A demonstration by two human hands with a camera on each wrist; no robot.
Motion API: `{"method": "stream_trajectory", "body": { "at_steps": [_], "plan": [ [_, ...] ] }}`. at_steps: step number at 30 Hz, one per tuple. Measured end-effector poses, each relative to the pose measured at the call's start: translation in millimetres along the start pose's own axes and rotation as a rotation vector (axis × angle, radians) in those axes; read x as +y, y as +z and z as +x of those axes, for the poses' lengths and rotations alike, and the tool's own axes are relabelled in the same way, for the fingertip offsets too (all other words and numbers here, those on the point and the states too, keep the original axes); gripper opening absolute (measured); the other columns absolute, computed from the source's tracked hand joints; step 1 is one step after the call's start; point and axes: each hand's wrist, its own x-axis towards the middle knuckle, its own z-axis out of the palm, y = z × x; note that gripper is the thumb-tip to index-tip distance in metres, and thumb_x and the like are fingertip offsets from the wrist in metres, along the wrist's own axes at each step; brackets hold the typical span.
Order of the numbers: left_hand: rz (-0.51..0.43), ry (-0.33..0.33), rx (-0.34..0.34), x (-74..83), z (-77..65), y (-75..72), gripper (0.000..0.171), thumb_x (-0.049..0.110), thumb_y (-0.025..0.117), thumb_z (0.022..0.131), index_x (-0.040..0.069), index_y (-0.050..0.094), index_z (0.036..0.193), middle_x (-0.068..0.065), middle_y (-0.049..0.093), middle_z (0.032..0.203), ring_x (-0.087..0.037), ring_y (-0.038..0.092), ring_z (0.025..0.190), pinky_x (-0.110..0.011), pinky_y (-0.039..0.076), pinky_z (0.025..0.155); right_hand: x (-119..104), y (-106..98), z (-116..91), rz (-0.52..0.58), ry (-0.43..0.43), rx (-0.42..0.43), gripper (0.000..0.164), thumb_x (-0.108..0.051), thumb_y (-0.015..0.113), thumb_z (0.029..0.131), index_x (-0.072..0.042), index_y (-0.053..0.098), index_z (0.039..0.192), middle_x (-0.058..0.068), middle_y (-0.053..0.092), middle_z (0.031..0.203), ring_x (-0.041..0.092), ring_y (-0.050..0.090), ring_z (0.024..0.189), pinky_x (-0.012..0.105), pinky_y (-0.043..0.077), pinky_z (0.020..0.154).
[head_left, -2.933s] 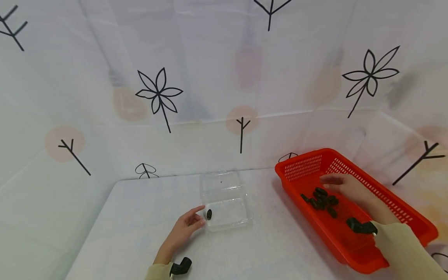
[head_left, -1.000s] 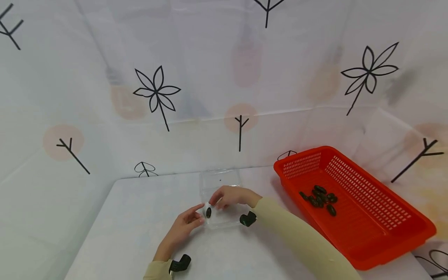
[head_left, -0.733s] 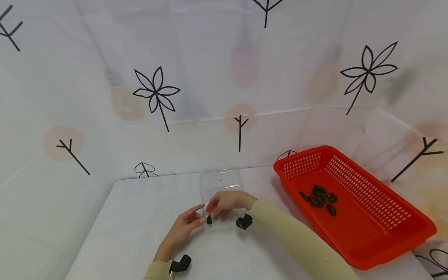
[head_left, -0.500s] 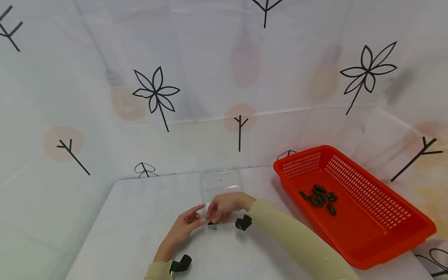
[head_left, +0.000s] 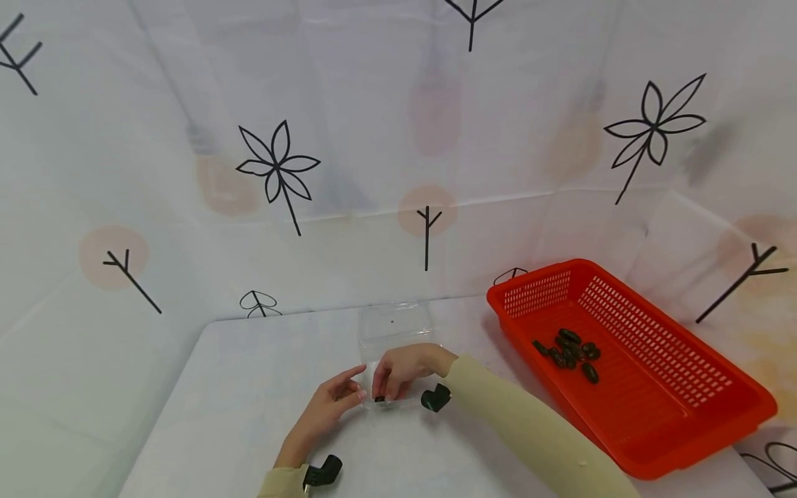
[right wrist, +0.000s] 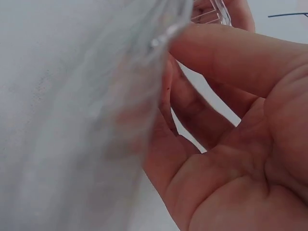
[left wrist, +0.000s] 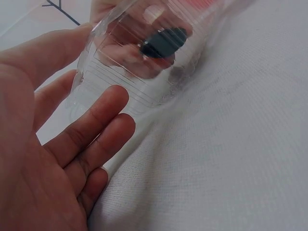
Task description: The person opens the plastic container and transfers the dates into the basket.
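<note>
A clear plastic box (head_left: 395,320) with its lid folded back lies on the white table. Inside its near left part, my right hand (head_left: 411,365) pinches a small dark oval piece (left wrist: 166,43), seen through the box wall in the left wrist view. From the head, only a dark bit of it shows under the fingertips. My left hand (head_left: 330,402) is at the box's left edge, fingers loosely extended with the tips right at the plastic. In the right wrist view the blurred box wall hides the right fingertips.
To the right stands a red plastic basket (head_left: 654,408) with perforated sides. Several dark oval pieces (head_left: 589,373) lie in a cluster on its floor. Behind the table hangs a white cloth (head_left: 349,263) with printed plants.
My right hand has come from the red basket to the clear box and then shifted towards its near edge. The dark piece there has shifted nearer too. The left hand has barely moved.
</note>
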Motion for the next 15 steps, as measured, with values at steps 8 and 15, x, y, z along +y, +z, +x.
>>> {"method": "stream_trajectory", "body": {
  "at_steps": [8, 15],
  "plan": [
    [0.003, -0.015, -0.001, 0.0, -0.4, 1.1, 0.053, 0.014, 0.071, 0.093, 0.003, 0.054, 0.142, -0.009, 0.062, 0.102, -0.014, 0.060, 0.090, -0.023, 0.046, 0.077, -4, -2, -4, -0.008, -0.028, -0.011, 0.019, 0.007, 0.070, 0.086, -0.006, 0.075, 0.100, 0.005, 0.069, 0.092, 0.013, 0.062, 0.080, 0.032, 0.056, 0.075],
    [0.010, -0.031, -0.014, 21.8, -5.6, 0.2, 0.052, 0.010, 0.069, 0.094, -0.001, 0.052, 0.141, -0.009, 0.061, 0.101, -0.015, 0.058, 0.086, -0.023, 0.044, 0.071, -4, -3, -10, -0.018, -0.073, 0.028, 0.019, 0.005, 0.068, 0.088, -0.007, 0.076, 0.100, 0.002, 0.069, 0.093, 0.013, 0.062, 0.082, 0.034, 0.057, 0.075]
  ]
}}
